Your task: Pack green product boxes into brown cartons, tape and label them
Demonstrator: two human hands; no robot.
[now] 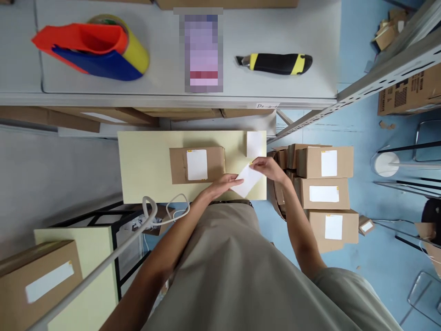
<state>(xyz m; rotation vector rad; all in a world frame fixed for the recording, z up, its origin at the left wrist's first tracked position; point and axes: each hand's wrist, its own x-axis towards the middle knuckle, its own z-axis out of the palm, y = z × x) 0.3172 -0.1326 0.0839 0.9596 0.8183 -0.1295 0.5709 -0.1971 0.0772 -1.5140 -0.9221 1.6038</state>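
A white label sheet (pixel 248 181) is held between my two hands above the front right part of a pale yellow tabletop (pixel 144 165). My left hand (pixel 223 185) grips its lower left edge, while my right hand (pixel 268 168) pinches the upper right corner, where a small yellow mark shows. Left of the sheet lies a brown cardboard box (pixel 179 165) with a white label (pixel 197 164) on its top. Behind my right hand, a stack of white sheets (pixel 254 143) sits at the table's back right corner.
On the grey shelf (pixel 158 59) beyond the table lie a tape dispenser (pixel 99 50) and a box cutter (pixel 275 63). Labelled cartons (pixel 325 193) are stacked at the right. A pale pole (pixel 103 262) slants across the lower left, near another labelled box (pixel 41 276).
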